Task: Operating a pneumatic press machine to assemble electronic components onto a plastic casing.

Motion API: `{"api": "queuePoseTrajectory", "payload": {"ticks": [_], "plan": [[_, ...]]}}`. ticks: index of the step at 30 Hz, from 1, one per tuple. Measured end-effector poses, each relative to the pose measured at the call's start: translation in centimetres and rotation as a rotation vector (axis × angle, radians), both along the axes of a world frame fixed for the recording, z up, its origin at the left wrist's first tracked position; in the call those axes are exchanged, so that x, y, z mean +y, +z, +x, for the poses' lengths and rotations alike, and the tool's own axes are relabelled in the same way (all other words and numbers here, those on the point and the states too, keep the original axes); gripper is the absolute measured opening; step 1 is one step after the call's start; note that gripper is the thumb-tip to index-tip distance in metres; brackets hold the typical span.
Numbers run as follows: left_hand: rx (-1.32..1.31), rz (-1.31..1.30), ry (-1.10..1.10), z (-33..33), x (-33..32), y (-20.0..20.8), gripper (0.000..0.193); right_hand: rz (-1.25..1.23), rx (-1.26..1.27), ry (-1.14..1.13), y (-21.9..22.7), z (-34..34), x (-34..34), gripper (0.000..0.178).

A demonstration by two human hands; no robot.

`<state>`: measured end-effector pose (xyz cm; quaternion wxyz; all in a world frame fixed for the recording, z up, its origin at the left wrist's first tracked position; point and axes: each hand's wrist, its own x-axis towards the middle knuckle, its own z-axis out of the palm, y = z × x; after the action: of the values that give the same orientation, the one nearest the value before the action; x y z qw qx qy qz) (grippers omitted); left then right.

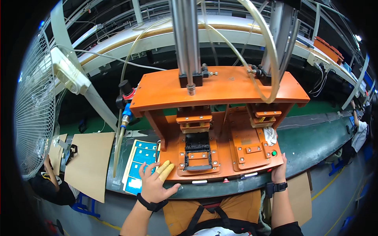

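Resting your left hand [154, 185], fingers spread, on the orange press fixture [220, 167], your right hand [278, 170] presses its edge near the green button [274, 153]; the black part [197, 142] sits loaded, ram raised, pressing not yet done.

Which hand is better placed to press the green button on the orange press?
Right. The right hand rests on the base's right front corner, just below the green button; the left hand is at the left edge, far across.
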<state>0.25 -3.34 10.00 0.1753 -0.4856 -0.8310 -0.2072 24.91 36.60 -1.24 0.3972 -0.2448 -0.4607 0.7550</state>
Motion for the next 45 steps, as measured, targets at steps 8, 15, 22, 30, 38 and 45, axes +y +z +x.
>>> {"api": "queuePoseTrajectory", "payload": {"ticks": [8,15,22,30,38,45], "plan": [[-0.004,-0.164,-0.088,0.0,-1.1,1.0,0.069,-0.013,0.013,-0.004,0.1,0.8,0.4,0.058],[-0.187,0.068,0.146,0.5,-10.5,-6.0,0.059,-0.013,-0.356,-0.281,0.4,5.2,-2.2,0.04],[-0.205,0.069,0.262,2.0,-11.9,-10.0,0.054,0.546,-0.413,-0.11,4.7,4.0,-10.5,0.019],[-0.285,0.183,0.272,3.4,-10.1,-10.6,0.045,0.307,-0.34,1.096,1.2,-8.8,-23.2,0.03],[-0.358,0.276,0.319,3.9,-9.2,-10.0,0.039,-0.04,-0.527,1.37,1.9,-17.1,-29.1,0.04],[-0.353,0.286,0.345,3.8,-9.4,-10.5,0.032,-0.039,-0.555,1.328,1.1,-18.5,-30.5,0.022]]}}
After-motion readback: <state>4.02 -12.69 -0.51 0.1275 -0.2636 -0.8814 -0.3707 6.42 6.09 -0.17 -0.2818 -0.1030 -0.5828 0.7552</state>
